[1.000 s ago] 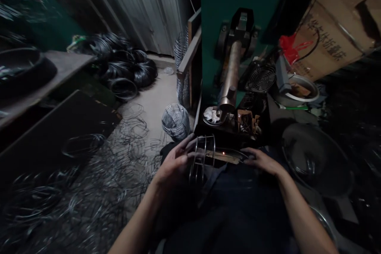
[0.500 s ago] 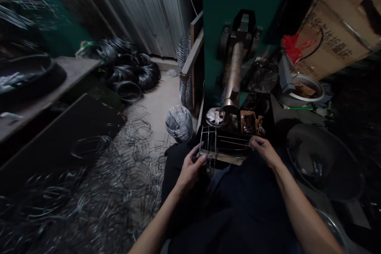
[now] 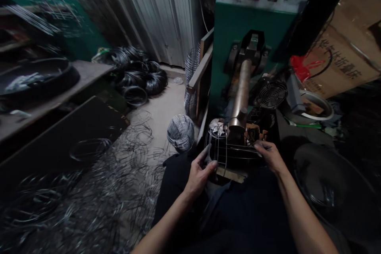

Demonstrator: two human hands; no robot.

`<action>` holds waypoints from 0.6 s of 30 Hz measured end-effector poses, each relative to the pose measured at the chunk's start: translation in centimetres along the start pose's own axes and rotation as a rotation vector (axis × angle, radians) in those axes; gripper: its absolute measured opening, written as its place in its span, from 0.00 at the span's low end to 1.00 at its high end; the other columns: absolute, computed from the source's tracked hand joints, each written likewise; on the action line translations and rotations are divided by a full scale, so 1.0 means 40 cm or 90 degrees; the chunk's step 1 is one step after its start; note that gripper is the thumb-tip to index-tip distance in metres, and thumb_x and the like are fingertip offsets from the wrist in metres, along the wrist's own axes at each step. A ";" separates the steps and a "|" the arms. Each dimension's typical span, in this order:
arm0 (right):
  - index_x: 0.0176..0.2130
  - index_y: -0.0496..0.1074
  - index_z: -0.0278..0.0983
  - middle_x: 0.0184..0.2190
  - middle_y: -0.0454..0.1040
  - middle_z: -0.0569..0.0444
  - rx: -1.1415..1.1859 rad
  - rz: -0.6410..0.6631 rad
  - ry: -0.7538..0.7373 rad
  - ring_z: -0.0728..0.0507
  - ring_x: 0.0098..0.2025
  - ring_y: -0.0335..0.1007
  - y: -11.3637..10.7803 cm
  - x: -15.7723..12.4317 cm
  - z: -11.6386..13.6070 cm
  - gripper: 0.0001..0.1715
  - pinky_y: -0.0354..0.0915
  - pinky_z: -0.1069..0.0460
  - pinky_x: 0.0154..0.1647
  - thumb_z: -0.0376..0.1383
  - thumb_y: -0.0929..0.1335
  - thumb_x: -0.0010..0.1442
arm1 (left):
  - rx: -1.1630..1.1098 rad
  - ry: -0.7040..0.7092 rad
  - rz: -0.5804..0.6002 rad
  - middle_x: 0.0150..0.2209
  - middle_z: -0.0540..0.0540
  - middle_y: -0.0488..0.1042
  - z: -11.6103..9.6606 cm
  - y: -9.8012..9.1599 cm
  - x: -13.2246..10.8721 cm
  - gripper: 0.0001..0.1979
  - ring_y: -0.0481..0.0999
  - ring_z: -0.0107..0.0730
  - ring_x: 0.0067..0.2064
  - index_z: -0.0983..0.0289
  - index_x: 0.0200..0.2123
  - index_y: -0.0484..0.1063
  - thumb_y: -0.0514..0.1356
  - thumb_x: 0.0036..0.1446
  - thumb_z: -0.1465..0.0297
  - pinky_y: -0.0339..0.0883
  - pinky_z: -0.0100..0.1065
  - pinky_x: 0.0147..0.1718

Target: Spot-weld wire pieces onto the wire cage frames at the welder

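My left hand [image 3: 200, 172] is closed on a bent wire frame [image 3: 226, 149], its thumb and fingers pinching the near end. The frame's parallel wires stand up just in front of the machine's metal cylinder [image 3: 241, 99]. On the other side, my right hand [image 3: 269, 154] pinches the ends of thin straight wires [image 3: 242, 149], which run leftward toward the frame. Below the cylinder's tip, a small dish with white crumpled material [image 3: 217, 127] shows partly behind the frame.
The green machine [image 3: 229, 20] rises ahead with a lit red lamp. A stack of wire rings [image 3: 180, 133] stands on the floor at left, amid scattered wire loops [image 3: 131, 154]. Black wire coils [image 3: 139, 71] lie farther back. A large dark pan [image 3: 327, 182] sits at right.
The wire frame has come up closer to the cylinder's tip, and both hands have shifted slightly right in view. The view has tilted up, showing more of the machine's panel.
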State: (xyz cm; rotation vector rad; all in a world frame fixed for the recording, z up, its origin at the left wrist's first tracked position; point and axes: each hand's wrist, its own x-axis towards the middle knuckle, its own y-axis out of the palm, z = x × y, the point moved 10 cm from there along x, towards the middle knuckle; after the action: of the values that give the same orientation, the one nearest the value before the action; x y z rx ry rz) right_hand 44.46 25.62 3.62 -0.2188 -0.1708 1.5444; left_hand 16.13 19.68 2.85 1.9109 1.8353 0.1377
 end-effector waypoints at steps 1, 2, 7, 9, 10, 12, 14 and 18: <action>0.19 0.61 0.37 0.20 0.56 0.59 -0.002 0.007 -0.003 0.48 0.26 0.51 0.000 0.005 0.000 0.29 0.49 0.51 0.29 0.52 0.72 0.55 | 0.000 0.002 0.001 0.27 0.47 0.65 -0.002 0.002 0.003 0.45 0.64 0.23 0.24 0.65 0.67 0.59 0.71 0.49 0.60 0.68 0.27 0.22; 0.19 0.61 0.37 0.20 0.57 0.59 -0.002 0.015 -0.003 0.49 0.25 0.52 0.001 0.010 0.000 0.29 0.49 0.52 0.28 0.52 0.72 0.55 | -0.002 0.002 0.003 0.27 0.46 0.64 -0.002 0.004 0.006 0.45 0.64 0.23 0.23 0.65 0.67 0.59 0.71 0.50 0.60 0.68 0.27 0.21; 0.20 0.63 0.36 0.20 0.57 0.59 0.029 0.010 0.021 0.50 0.24 0.51 -0.006 0.026 -0.007 0.28 0.49 0.53 0.25 0.52 0.74 0.52 | -0.006 0.006 0.013 0.26 0.45 0.61 -0.001 0.014 0.017 0.44 0.64 0.22 0.23 0.65 0.68 0.57 0.70 0.51 0.61 0.70 0.28 0.22; 0.20 0.64 0.36 0.20 0.57 0.59 0.035 0.006 0.029 0.50 0.24 0.52 -0.009 0.029 -0.010 0.28 0.50 0.53 0.25 0.53 0.74 0.51 | -0.013 0.016 0.022 0.26 0.45 0.61 -0.003 0.019 0.020 0.44 0.64 0.22 0.22 0.65 0.68 0.57 0.70 0.52 0.60 0.71 0.29 0.21; 0.20 0.64 0.36 0.20 0.57 0.59 0.036 0.007 0.030 0.49 0.24 0.52 -0.010 0.031 -0.011 0.28 0.50 0.53 0.25 0.53 0.74 0.51 | -0.015 0.019 0.025 0.26 0.45 0.61 -0.002 0.022 0.022 0.44 0.64 0.22 0.22 0.65 0.68 0.56 0.70 0.52 0.60 0.71 0.30 0.20; 0.19 0.63 0.36 0.20 0.57 0.59 0.036 0.007 0.029 0.49 0.24 0.52 -0.012 0.032 -0.012 0.29 0.51 0.53 0.25 0.53 0.75 0.51 | -0.016 0.018 0.030 0.27 0.45 0.62 0.000 0.024 0.026 0.44 0.65 0.22 0.22 0.65 0.68 0.56 0.69 0.53 0.61 0.72 0.30 0.20; 0.19 0.62 0.36 0.19 0.57 0.59 0.034 0.005 0.029 0.49 0.24 0.52 -0.015 0.034 -0.015 0.29 0.51 0.53 0.25 0.53 0.75 0.51 | -0.017 0.018 0.029 0.28 0.46 0.63 0.001 0.024 0.031 0.43 0.65 0.22 0.23 0.64 0.68 0.57 0.70 0.53 0.61 0.72 0.30 0.21; 0.20 0.63 0.37 0.20 0.58 0.59 0.024 -0.003 0.040 0.49 0.24 0.53 -0.027 0.041 -0.026 0.29 0.52 0.53 0.25 0.54 0.74 0.51 | -0.020 0.016 0.038 0.28 0.46 0.63 0.003 0.028 0.043 0.42 0.66 0.23 0.22 0.64 0.67 0.58 0.69 0.53 0.62 0.72 0.30 0.20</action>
State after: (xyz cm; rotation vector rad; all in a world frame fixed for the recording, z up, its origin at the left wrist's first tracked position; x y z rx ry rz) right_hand 45.77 27.21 2.85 -0.2374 -0.0928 1.5325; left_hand 17.37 21.31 2.75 1.9512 1.7818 0.2104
